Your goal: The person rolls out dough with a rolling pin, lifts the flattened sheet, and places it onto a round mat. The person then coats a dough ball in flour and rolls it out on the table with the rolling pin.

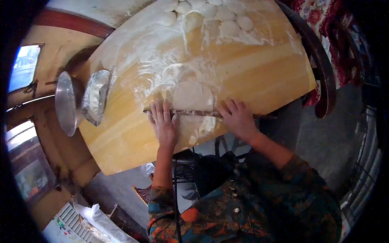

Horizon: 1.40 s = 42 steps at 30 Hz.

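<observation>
A thin, flour-dusted dark rolling pin [196, 113] lies across a flattened round of dough [193, 95], over its near part. My left hand [163, 121] rests on the pin's left part, its fingers stretched out and pointing away from me. On the pin's right part lies my right hand [239, 118], palm down with fingers extended, beside the dough's right edge. Neither hand is wrapped round the pin, and the palms hide parts of it. White flour [162, 77] is smeared over the wooden board [133, 150] beyond the dough.
Several round dough pieces [225, 14] sit at the board's far side. At the left edge are a foil-like silver packet [96, 97] holding flour and a round metal bowl [66, 103]. A curved dark wooden rail [324, 81] runs along the right, near red patterned cloth [318, 20].
</observation>
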Tool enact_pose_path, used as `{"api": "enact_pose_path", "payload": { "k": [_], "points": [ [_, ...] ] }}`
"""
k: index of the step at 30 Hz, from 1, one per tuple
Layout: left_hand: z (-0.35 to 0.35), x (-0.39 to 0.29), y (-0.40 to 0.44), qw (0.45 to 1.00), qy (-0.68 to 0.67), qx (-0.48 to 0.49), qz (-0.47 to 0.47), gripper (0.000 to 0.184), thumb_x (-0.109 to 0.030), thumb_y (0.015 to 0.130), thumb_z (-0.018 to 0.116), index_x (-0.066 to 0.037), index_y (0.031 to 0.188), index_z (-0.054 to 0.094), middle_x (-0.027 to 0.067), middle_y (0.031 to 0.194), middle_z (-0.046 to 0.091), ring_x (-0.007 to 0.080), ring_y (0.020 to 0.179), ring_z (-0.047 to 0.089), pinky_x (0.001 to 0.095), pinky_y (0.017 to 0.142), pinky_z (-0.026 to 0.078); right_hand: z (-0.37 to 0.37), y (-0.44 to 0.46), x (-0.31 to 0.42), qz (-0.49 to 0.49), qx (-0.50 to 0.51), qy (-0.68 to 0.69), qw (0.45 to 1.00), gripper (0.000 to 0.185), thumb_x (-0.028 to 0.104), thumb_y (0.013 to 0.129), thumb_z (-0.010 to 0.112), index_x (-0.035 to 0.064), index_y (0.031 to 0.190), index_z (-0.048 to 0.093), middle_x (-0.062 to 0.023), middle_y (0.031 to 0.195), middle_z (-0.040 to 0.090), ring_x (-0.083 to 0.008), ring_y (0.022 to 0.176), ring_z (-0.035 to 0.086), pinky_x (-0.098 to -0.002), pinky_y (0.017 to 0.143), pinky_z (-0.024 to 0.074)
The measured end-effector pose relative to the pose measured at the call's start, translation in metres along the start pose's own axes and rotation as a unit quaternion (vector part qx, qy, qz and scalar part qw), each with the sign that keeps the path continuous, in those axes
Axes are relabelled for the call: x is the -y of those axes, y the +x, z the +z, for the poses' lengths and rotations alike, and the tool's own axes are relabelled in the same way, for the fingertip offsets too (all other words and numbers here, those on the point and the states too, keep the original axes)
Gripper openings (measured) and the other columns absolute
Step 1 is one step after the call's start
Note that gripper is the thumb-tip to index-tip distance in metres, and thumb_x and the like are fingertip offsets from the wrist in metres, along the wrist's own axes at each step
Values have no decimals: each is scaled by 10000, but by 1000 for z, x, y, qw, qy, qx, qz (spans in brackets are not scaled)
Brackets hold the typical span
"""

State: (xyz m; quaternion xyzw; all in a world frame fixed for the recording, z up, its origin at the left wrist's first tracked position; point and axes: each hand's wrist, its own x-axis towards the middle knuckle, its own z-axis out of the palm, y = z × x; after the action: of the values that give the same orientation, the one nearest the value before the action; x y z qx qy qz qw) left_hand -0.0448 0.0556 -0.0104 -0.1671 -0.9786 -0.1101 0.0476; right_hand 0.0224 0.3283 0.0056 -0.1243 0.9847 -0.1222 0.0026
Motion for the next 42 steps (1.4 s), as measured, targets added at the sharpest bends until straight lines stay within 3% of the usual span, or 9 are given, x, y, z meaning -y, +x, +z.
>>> {"api": "enact_pose_path", "payload": {
  "k": [5,8,13,16,19,24,29,37,42],
  "points": [
    [12,2,107,997,40,27,-58,592,-368,936,477,-105,1450,342,165,1513,296,339,1406,248,530,1134,161,10,85,-39,148,-35,-45,987,668,360,814,608,108,1398,404,-179,1395,424,-367,1297,361,-542,1070,258],
    [28,4,142,996,69,-9,-49,590,-403,954,433,-103,1452,338,164,1516,294,330,1405,253,518,1138,148,-3,115,-57,116,-127,-79,982,650,344,818,603,105,1391,412,-175,1402,416,-357,1309,353,-535,1082,249],
    [1,1,36,999,-21,12,-26,583,-379,947,450,-98,1448,351,136,1518,308,324,1395,272,509,1139,127,31,19,-10,-37,62,-90,993,603,316,819,597,78,1354,449,-175,1403,418,-356,1313,347,-537,1067,262],
    [4,-1,8,996,6,1,-93,578,-363,931,479,-79,1425,382,134,1500,340,314,1387,283,494,1142,119,18,23,-4,-49,1,-37,998,552,298,825,599,52,1306,485,-165,1394,427,-338,1309,356,-522,1065,278],
    [27,0,77,992,-21,-58,-114,502,-321,899,542,-95,1343,485,145,1407,450,323,1330,356,506,1115,180,0,93,-32,34,-98,-48,993,511,302,819,616,35,1243,515,-156,1365,445,-327,1304,363,-506,1066,290],
    [1,-19,136,979,-198,56,-1,324,-282,832,647,-79,1084,645,154,1085,626,340,935,627,453,807,487,11,95,-57,-97,-43,-2,994,458,319,817,625,4,1140,550,-166,1294,498,-342,1259,412,-501,1054,310],
    [-10,9,74,959,-200,147,-136,279,-282,823,661,-15,904,649,182,856,647,355,829,640,433,726,502,-8,37,0,-30,59,121,990,352,256,816,605,-15,1040,582,-184,1208,553,-350,1167,494,-493,1003,369],
    [-44,17,-14,939,-193,27,-283,289,-249,858,634,-32,1038,572,184,1040,611,366,918,589,443,801,456,8,8,21,-165,-18,15,986,297,186,762,633,-7,984,595,-174,1198,563,-334,1159,497,-463,1007,387],
    [-31,22,-42,990,-27,-1,-136,441,-265,902,559,-93,1302,491,162,1371,456,347,1273,401,513,1051,258,11,31,15,-90,8,-29,995,467,346,823,594,35,1171,577,-180,1339,486,-364,1218,456,-542,1020,336]
  ]
}}
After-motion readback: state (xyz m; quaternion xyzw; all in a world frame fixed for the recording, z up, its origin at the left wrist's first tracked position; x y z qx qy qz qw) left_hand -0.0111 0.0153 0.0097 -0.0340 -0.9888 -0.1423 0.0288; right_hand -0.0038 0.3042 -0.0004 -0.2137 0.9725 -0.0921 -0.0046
